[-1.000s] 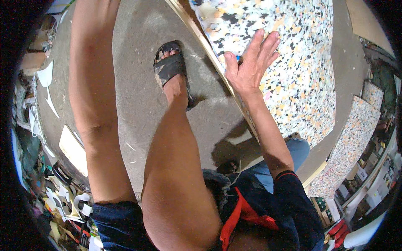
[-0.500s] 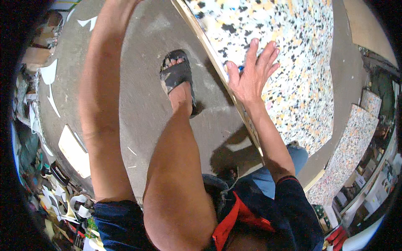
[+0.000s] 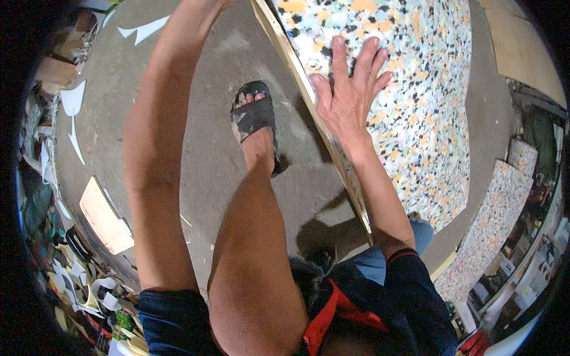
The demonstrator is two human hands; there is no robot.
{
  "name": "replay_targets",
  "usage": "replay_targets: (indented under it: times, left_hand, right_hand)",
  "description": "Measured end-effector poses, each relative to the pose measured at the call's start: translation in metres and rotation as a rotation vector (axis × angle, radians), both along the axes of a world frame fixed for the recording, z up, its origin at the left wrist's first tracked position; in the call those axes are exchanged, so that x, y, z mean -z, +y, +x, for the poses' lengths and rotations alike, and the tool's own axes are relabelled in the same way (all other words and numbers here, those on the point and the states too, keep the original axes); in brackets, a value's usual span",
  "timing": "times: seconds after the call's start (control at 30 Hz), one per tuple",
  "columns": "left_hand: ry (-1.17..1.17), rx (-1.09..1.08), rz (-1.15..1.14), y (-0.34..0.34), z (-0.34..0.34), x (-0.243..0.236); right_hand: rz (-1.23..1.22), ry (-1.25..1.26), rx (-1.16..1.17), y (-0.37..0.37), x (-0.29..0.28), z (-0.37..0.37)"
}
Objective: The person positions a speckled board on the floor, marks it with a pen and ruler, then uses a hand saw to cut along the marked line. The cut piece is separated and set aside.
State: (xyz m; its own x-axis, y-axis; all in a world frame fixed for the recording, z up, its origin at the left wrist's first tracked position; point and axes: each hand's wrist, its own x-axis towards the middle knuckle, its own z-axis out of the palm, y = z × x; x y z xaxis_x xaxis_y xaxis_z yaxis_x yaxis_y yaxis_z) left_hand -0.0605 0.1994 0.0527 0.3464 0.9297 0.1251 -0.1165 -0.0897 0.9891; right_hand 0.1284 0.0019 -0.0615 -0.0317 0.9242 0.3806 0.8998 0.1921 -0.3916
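My right hand (image 3: pixel 349 101) lies with fingers spread flat on a speckled foam sheet (image 3: pixel 424 130) of white, black and orange bits. Its thumb rests close to the sheet's left edge. Under the foam, along that edge, runs a thin wooden board (image 3: pixel 339 159), tilted and raised off the floor. My left arm (image 3: pixel 159 136) stretches forward, left of the board. Only the wrist end of my left hand shows at the top edge; its fingers are out of the picture, so what it touches is hidden.
My sandalled foot (image 3: pixel 254 110) stands on the concrete floor (image 3: pixel 297 178) between arm and board. White scraps (image 3: pixel 72 101) and a pale panel (image 3: pixel 105 215) lie at left, with a heap of offcuts (image 3: pixel 77 288) below. Another speckled foam strip (image 3: pixel 490 219) and a plywood sheet (image 3: pixel 525 44) lie at right.
My right hand has slid slightly forward and left, still flat on the foam. My left arm has shifted a little to the right, its hand at the upper edge.
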Motion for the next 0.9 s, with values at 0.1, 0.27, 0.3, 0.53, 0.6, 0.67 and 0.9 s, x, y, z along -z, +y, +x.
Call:
replay_targets:
  times: [0.1, 0.27, 0.3, 0.53, 0.6, 0.67, 0.9]
  left_hand:
    - [0.082, -0.036, 0.01, 0.002, -0.001, 0.002]
    - [0.097, -0.035, 0.008, 0.001, -0.001, 0.004]
    - [0.08, -0.012, -0.012, -0.001, -0.003, 0.004]
    - [0.21, -0.056, -0.027, -0.012, -0.01, -0.005]
    - [0.198, -0.046, -0.013, -0.014, -0.01, -0.007]
    - [0.276, -0.083, 0.021, -0.014, -0.01, -0.009]
    - [0.27, -0.085, -0.007, -0.007, -0.007, -0.002]
  right_hand:
    - [-0.042, -0.005, 0.014, 0.003, -0.006, -0.006]
    - [-0.087, -0.032, 0.02, 0.002, -0.013, -0.007]
    - [-0.093, -0.034, 0.018, 0.002, -0.014, -0.006]
    - [-0.107, -0.036, 0.001, 0.002, -0.015, -0.006]
    - [-0.094, -0.038, -0.003, 0.001, -0.014, -0.006]
    - [-0.106, -0.057, 0.005, 0.0, -0.013, -0.006]
    - [-0.108, -0.041, 0.012, 0.0, -0.012, -0.007]
